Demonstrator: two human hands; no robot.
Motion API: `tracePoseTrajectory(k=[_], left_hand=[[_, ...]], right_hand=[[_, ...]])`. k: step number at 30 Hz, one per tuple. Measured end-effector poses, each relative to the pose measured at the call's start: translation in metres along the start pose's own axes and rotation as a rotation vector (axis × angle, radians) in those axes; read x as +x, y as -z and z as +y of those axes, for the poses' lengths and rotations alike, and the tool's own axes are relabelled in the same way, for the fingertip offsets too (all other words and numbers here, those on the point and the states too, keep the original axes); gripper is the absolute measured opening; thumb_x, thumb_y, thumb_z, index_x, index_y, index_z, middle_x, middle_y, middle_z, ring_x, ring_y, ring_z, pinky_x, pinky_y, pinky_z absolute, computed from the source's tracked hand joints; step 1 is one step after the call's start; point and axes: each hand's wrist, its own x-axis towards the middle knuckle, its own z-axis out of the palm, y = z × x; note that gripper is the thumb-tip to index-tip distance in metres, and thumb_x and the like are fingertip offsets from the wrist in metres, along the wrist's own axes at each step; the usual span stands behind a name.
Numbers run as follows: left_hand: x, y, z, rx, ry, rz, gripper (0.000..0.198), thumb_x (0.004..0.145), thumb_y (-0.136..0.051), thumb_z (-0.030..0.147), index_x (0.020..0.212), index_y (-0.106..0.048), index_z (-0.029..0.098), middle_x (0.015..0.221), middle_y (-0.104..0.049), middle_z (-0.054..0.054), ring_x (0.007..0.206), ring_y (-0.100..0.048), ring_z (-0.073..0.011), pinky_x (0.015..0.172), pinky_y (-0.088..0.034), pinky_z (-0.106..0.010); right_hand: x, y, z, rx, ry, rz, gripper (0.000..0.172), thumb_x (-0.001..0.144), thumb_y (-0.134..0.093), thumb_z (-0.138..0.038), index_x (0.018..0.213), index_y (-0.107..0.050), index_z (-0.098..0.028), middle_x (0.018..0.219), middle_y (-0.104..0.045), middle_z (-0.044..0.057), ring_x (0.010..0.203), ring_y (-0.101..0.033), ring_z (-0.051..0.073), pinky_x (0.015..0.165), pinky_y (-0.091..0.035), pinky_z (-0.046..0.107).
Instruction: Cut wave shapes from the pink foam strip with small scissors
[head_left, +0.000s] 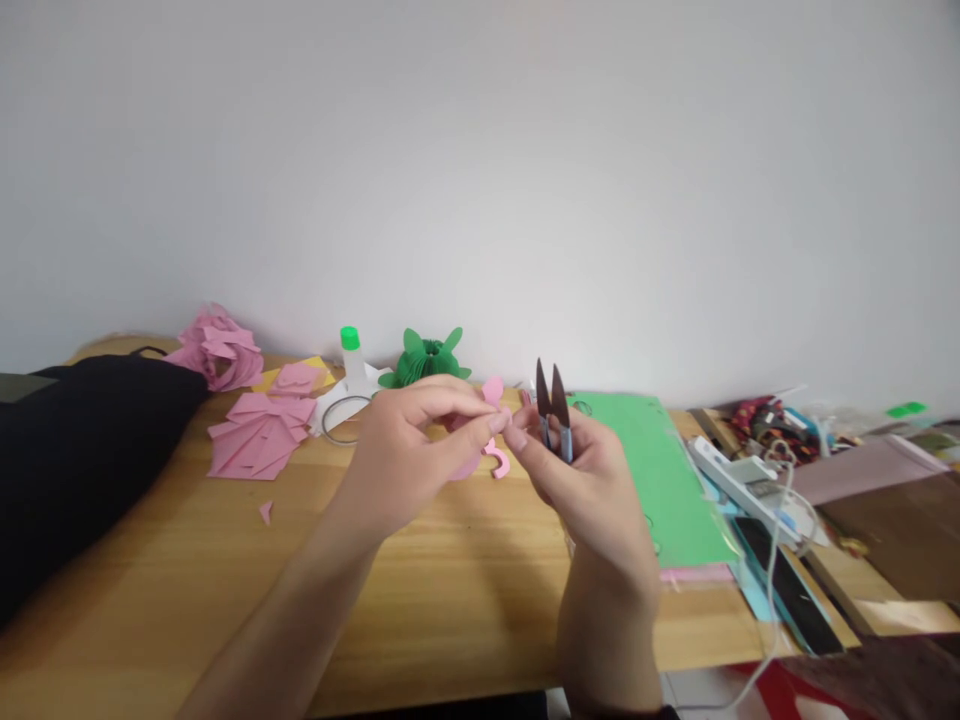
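Observation:
Both hands meet above the wooden table (442, 600). My left hand (420, 450) is closed, with thumb and fingertips pinching a small pink paper piece (496, 422). My right hand (585, 480) holds scissors (553, 410) in its palm, blades pointing up and a little apart, while its thumb and finger touch the same pink piece. Behind my fingers are a pink paper oval (492, 390) and a curved pink cutout (499, 462). A green fanned paper shape (427, 361) stands behind my left hand, partly hidden by it.
Pink paper sheets (259, 435), a pink crumpled bundle (217, 347) and a green-capped glue stick (352, 358) lie at left, beside a black bag (82, 440). Green sheets (660, 480), a power strip (739, 485) and a phone (787, 585) are at right.

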Motion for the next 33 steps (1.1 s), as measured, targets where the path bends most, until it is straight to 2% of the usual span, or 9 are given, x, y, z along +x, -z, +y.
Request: tracePoseTrajectory(k=[5,9,12,15,19,23,28,31,33], left_hand=[[0.004,-0.004,-0.005,-0.009,0.07,0.037,0.011,0.075,-0.071,0.022,0.065,-0.072,0.018,0.07,-0.069,0.0,0.064,-0.061,-0.011,0.058,-0.049,-0.022],[0.007,-0.005,-0.009,0.031,0.116,0.076,0.007,0.075,-0.072,0.024,0.075,-0.075,0.018,0.074,-0.074,-0.001,0.068,-0.064,-0.0124,0.061,-0.05,-0.022],[0.007,-0.007,-0.012,0.066,0.147,0.079,0.01,0.077,-0.071,0.026,0.079,-0.077,0.019,0.078,-0.076,-0.002,0.073,-0.067,-0.0151,0.064,-0.053,-0.024],[0.009,-0.01,-0.018,0.082,0.202,0.092,0.014,0.077,-0.071,0.03,0.081,-0.078,0.019,0.077,-0.076,-0.003,0.077,-0.068,-0.0177,0.066,-0.053,-0.026],[0.014,-0.018,-0.033,-0.078,0.296,0.084,0.018,0.073,-0.076,0.033,0.084,-0.079,0.019,0.088,-0.078,-0.005,0.088,-0.067,-0.0192,0.073,-0.051,-0.027],[0.015,-0.038,-0.059,-0.325,0.45,0.121,0.019,0.069,-0.075,0.029,0.084,-0.078,0.018,0.101,-0.077,-0.007,0.091,-0.067,-0.019,0.072,-0.05,-0.026],[0.004,-0.063,-0.098,-0.363,0.557,0.183,0.021,0.071,-0.071,0.025,0.087,-0.075,0.013,0.1,-0.076,-0.011,0.083,-0.068,-0.0186,0.072,-0.051,-0.029],[-0.003,-0.07,-0.115,-0.331,0.592,0.182,0.021,0.08,-0.069,0.026,0.096,-0.07,0.012,0.103,-0.072,-0.01,0.089,-0.067,-0.0191,0.079,-0.053,-0.034],[-0.005,-0.071,-0.122,-0.285,0.595,0.156,0.025,0.088,-0.064,0.03,0.107,-0.065,0.013,0.111,-0.067,-0.009,0.096,-0.065,-0.0202,0.083,-0.055,-0.04]], right_hand=[[0.009,0.033,-0.005,-0.254,-0.024,0.153,0.027,0.08,-0.067,-0.043,0.073,-0.06,-0.018,0.054,-0.04,-0.006,0.046,-0.031,0.008,0.043,-0.024,0.024],[0.031,0.087,0.019,-0.735,-0.293,0.284,0.028,0.073,-0.072,-0.034,0.056,-0.058,-0.017,0.044,-0.037,-0.007,0.043,-0.031,0.009,0.044,-0.022,0.026],[0.042,0.119,0.048,-0.774,-0.388,0.353,0.039,0.073,-0.073,-0.025,0.044,-0.048,-0.019,0.04,-0.034,-0.007,0.041,-0.029,0.008,0.044,-0.021,0.026],[0.042,0.132,0.068,-0.745,-0.431,0.418,0.034,0.085,-0.067,-0.028,0.057,-0.051,-0.017,0.049,-0.041,-0.008,0.042,-0.032,0.008,0.045,-0.027,0.023],[0.031,0.119,0.072,-0.567,-0.414,0.443,0.03,0.087,-0.061,-0.029,0.061,-0.052,-0.018,0.046,-0.033,-0.008,0.042,-0.029,0.008,0.043,-0.022,0.024],[0.02,0.074,0.08,-0.27,-0.436,0.254,0.034,0.089,-0.051,-0.045,0.077,-0.062,-0.016,0.045,-0.034,-0.009,0.035,-0.026,0.007,0.037,-0.019,0.024],[0.018,0.026,0.109,-0.04,-0.516,0.115,0.03,0.091,-0.057,-0.038,0.071,-0.055,-0.016,0.045,-0.037,-0.01,0.032,-0.026,0.005,0.033,-0.02,0.02],[0.02,0.019,0.125,0.014,-0.569,0.101,0.025,0.094,-0.058,-0.035,0.083,-0.06,-0.013,0.059,-0.052,-0.006,0.04,-0.042,0.006,0.038,-0.035,0.018],[0.021,0.021,0.133,0.027,-0.603,0.111,0.021,0.095,-0.058,-0.033,0.098,-0.063,-0.013,0.081,-0.064,0.001,0.058,-0.059,0.01,0.052,-0.051,0.024]])
